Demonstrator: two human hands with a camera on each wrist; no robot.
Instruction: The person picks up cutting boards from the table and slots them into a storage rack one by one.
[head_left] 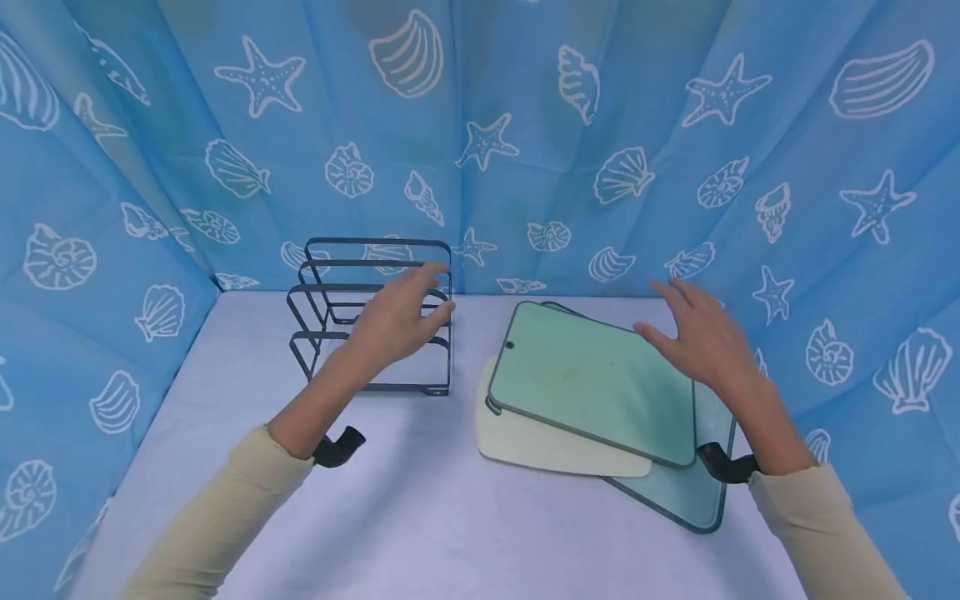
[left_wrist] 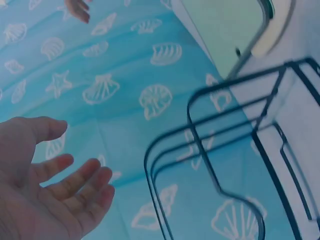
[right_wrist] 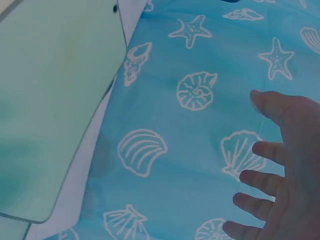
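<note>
My left hand [head_left: 401, 317] hovers over a dark wire rack [head_left: 375, 242] with several upright loops; its fingers are spread and hold nothing. In the left wrist view the rack [left_wrist: 200, 142] lies to the right of that hand [left_wrist: 60, 190]. My right hand [head_left: 701, 333], fingers apart, is above the right end of a pile of cutting boards and holds nothing. On top lies a light green board [head_left: 592, 375] with a small hole. Under it are a cream board [head_left: 555, 446] and a larger blue-green board [head_left: 675, 496], both partly hidden.
A white cloth [head_left: 420, 517] covers the table. Blue curtains [head_left: 525, 208] printed with shells and starfish stand behind and along both sides. A black wrist strap piece [head_left: 339, 447] sticks out at my left wrist, another [head_left: 727, 465] at my right.
</note>
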